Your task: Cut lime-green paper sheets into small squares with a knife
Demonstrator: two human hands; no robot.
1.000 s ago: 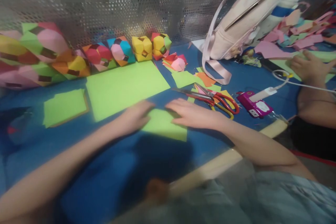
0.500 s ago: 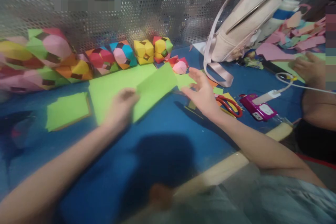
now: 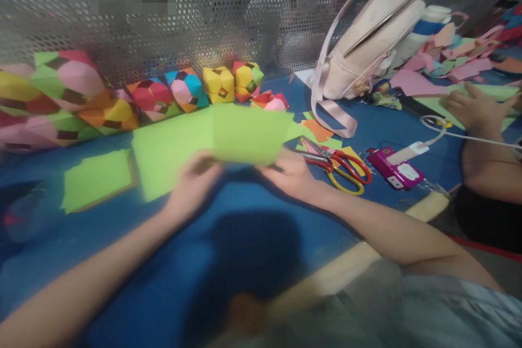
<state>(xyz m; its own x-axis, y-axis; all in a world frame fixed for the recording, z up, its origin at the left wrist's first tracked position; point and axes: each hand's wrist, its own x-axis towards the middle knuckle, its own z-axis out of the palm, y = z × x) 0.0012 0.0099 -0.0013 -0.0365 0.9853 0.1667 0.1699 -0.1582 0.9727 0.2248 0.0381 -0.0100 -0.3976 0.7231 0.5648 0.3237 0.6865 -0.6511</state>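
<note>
Between my two hands is a sheet of light green paper (image 3: 248, 133), raised over the blue table (image 3: 163, 261). My left hand (image 3: 198, 176) is closed on its lower left corner. At the lower right corner, my right hand (image 3: 291, 174) pinches the same sheet, with some blur on both hands. Behind it to the left lies a larger flat green sheet (image 3: 167, 144), partly covered by the held paper. A stack of smaller green paper pieces (image 3: 100, 178) lies further left. Scissors (image 3: 346, 166) with red and yellow handles rest just right of my right hand.
Folded paper balls (image 3: 185, 88) line the back, along a perforated metal panel (image 3: 261, 22). A pink backpack (image 3: 367, 38) stands back right, near paper scraps (image 3: 318, 129) and a purple device (image 3: 395, 167) with a white cable. Another person's hand (image 3: 477, 106) is at the far right.
My right hand has come down and left onto the paper, where it was apart from it before. The sheet has turned from slanted to nearly level, and the scissors now show more fully.
</note>
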